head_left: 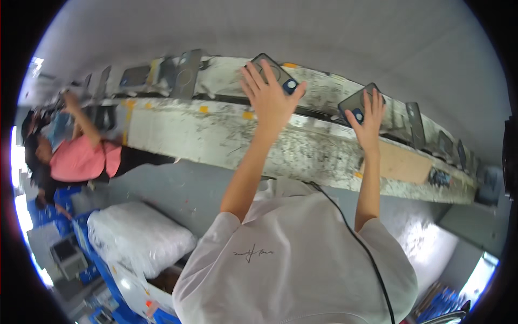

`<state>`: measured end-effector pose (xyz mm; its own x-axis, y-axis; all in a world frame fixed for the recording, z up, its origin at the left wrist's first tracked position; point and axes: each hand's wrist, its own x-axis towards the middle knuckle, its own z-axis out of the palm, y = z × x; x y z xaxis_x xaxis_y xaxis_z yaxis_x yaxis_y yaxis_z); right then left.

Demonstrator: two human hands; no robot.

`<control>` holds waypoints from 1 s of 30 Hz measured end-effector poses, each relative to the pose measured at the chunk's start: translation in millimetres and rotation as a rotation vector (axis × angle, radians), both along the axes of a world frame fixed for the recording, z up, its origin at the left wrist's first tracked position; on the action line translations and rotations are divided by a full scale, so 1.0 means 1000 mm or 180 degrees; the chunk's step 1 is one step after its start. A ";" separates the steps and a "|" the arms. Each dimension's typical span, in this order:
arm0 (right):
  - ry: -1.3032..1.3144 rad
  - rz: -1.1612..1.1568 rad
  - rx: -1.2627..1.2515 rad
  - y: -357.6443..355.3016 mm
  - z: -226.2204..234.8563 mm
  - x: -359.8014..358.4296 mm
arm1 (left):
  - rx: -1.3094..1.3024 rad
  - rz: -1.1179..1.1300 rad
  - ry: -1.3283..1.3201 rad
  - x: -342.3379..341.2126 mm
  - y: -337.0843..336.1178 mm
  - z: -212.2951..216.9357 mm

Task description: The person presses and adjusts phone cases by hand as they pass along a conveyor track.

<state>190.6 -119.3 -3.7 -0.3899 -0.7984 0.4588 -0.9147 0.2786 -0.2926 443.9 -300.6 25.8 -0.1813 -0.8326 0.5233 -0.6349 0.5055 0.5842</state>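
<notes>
My left hand [270, 100] reaches out to a long, scuffed white work line [216, 135], fingers spread wide over a flat dark grey plate with a blue round spot [281, 74], thumb at its lower corner. My right hand [369, 121] grips a second dark plate of the same kind [353, 102], thumb on its face and fingers over its top edge. Both plates stand tilted on the line's far strip. My white shirt fills the lower middle of the view.
More grey plates [188, 70] [414, 120] lean along the line on both sides. A person in a pink top [81, 159] works at the left. A white wrapped bundle [137, 237] lies on blue crates [110, 275]; a cardboard sheet [402, 162] is on the line's front.
</notes>
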 end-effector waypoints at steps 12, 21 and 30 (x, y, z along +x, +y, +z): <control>-0.0917 0.0421 -0.0755 0.040 0.068 0.012 | 0.0479 -0.1511 -0.0095 -0.108 0.076 -0.018; -0.0283 0.1315 -0.0091 -0.098 0.055 0.085 | 0.2426 -0.3236 0.0308 0.013 0.161 -0.070; -0.0308 0.0353 0.0456 -0.025 0.004 -0.008 | -0.0334 -0.1413 0.0116 0.021 -0.006 0.036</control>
<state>182.9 -144.7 0.1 -0.3327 -0.8933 0.3022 -0.9117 0.2228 -0.3452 465.2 -306.4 62.0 -0.4886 -0.6206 0.6134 -0.3235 0.7817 0.5332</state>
